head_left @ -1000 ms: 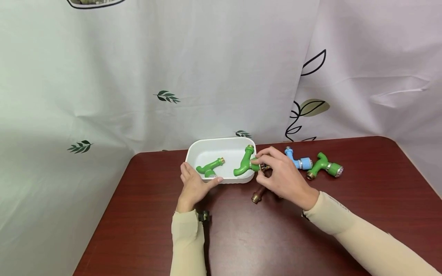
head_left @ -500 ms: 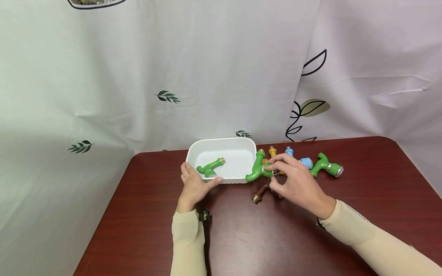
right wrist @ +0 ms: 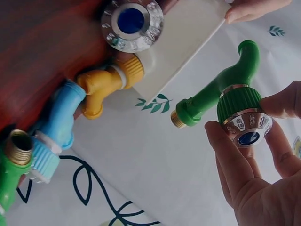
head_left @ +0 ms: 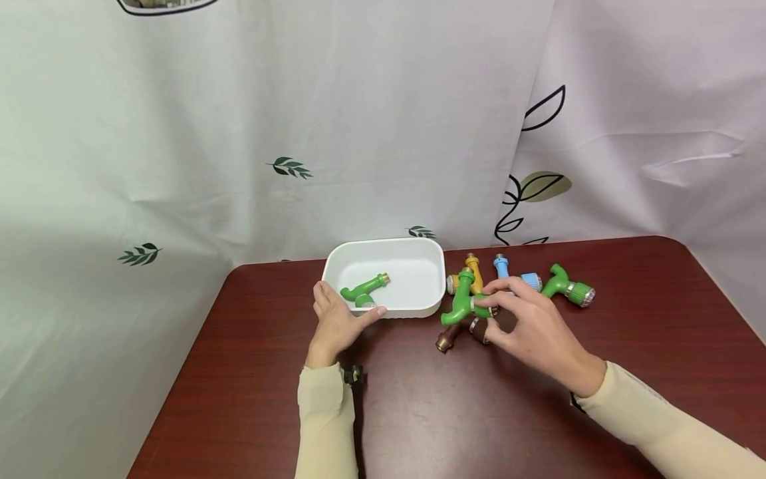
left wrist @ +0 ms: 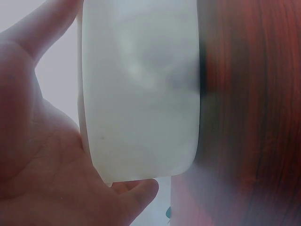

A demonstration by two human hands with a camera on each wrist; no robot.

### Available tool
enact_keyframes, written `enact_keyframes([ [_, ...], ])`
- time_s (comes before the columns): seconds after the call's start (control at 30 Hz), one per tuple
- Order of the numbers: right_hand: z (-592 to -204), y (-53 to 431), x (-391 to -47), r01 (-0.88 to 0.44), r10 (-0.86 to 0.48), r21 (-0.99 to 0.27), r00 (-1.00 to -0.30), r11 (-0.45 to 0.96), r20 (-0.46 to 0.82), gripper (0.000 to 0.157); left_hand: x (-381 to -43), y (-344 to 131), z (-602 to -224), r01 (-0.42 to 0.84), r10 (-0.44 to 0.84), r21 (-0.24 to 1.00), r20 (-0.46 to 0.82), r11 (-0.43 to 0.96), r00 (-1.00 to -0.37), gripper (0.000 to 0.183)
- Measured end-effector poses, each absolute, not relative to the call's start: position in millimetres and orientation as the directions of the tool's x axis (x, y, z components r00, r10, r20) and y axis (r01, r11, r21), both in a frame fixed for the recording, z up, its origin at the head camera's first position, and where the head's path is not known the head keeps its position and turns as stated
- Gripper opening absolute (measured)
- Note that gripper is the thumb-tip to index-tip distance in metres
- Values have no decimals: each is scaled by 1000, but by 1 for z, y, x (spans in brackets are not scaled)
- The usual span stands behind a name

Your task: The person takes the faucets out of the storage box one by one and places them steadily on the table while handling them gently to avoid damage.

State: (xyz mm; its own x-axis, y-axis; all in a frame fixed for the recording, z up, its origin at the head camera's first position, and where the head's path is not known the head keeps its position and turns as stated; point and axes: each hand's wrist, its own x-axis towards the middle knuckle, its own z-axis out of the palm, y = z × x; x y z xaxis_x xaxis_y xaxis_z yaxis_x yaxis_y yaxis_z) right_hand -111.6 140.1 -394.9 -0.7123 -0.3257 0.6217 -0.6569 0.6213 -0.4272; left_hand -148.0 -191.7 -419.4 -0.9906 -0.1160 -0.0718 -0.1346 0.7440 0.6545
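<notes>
My right hand (head_left: 535,326) pinches a green tap (head_left: 462,303) by its ribbed knob and holds it above the table, right of a white plastic tub (head_left: 413,283). In the right wrist view, thumb and fingertips press on the silver-and-blue end of the green tap's knob (right wrist: 240,104). A second green tap (head_left: 364,290) lies inside the tub. My left hand (head_left: 338,329) holds the tub's front left corner, thumb on the front rim and fingers at the left side. The left wrist view shows the tub's outer wall (left wrist: 141,103) beside the palm.
Beyond the held tap lies a yellow tap (head_left: 475,269), with a blue tap (head_left: 501,266) right of it. Another green tap (head_left: 559,283) lies farther right. A brown tap (head_left: 445,340), partly hidden, is below the held one. A white curtain (head_left: 383,133) hangs behind the table.
My right hand has carried the green tap from over the tub rightward and toward me, past the tub's edge. The yellow tap has come into view. The left hand and tub have stayed put.
</notes>
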Motion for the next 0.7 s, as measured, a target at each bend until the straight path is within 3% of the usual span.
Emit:
enact_keyframes([
  [0.7, -414, 171, -89, -692, -323, -383, -661, 612, 678, 35, -147, -191, -418, -133, -111, 653, -75, 746, -991, 139],
])
